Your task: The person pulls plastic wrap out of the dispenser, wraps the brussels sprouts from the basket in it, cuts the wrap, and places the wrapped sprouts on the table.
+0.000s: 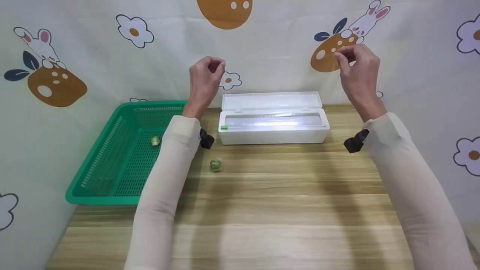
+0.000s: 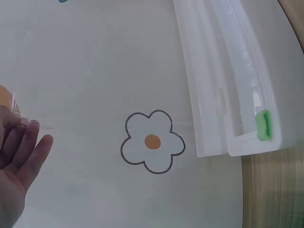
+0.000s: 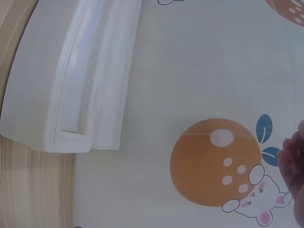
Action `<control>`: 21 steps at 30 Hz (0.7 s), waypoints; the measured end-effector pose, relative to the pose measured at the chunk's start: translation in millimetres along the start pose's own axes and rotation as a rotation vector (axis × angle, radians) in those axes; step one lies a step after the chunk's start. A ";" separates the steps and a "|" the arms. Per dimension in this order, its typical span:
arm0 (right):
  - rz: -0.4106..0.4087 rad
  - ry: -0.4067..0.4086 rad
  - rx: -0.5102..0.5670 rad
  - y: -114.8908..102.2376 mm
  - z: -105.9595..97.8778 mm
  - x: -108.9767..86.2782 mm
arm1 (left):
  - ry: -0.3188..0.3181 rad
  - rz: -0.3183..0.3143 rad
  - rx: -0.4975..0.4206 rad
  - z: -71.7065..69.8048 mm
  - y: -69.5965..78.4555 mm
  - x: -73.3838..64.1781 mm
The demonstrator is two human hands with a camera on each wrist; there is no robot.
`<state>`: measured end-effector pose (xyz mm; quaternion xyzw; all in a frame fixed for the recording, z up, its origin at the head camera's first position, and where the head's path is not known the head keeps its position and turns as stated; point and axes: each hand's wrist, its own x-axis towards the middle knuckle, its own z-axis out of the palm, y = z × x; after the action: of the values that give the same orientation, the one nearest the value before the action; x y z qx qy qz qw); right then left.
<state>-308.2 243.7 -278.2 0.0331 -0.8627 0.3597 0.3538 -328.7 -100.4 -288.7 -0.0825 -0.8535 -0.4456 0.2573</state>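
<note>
Both hands are raised above the back of the table, well apart. My left hand [image 1: 204, 82] pinches clear cling film [image 2: 16, 103] between thumb and fingertips; the film is barely visible. My right hand [image 1: 360, 73] has thumb and fingertips together in a pinch, with the film between the hands hard to make out. Below and between them stands a white cling film dispenser [image 1: 273, 137], its lid [image 1: 272, 101] raised, a film roll inside and a green slide cutter [image 1: 224, 127] at its left end.
A small green vegetable piece [image 1: 215, 165], seemingly in clear film, lies on the wooden table [image 1: 285, 210]. At left stands a green basket [image 1: 93, 150] with a pale green piece [image 1: 155, 141] inside. A patterned cloth [image 1: 277, 45] hangs close behind.
</note>
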 end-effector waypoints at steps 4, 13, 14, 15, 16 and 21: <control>0.021 0.048 0.025 -1.9 -0.3 1.4 | 0.023 0.003 -0.005 -0.1 4.6 3.8; 0.068 0.083 0.044 -6.2 -0.1 9.4 | 0.058 -0.019 -0.028 -1.2 14.4 10.0; 0.070 0.086 0.053 -6.4 0.0 9.8 | 0.058 -0.020 -0.031 -1.7 14.6 10.5; 0.071 0.090 0.061 -6.5 0.0 10.1 | 0.055 -0.022 -0.031 -2.2 14.8 11.0; 0.070 0.094 0.067 -6.5 0.0 10.4 | 0.054 -0.022 -0.031 -2.7 15.1 11.4; 0.064 0.104 0.085 -7.7 0.2 10.5 | 0.047 -0.021 -0.043 -4.4 15.6 11.8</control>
<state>-313.8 239.9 -267.0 0.0015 -0.8278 0.4083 0.3848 -331.5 -95.8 -269.3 -0.0687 -0.8382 -0.4684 0.2708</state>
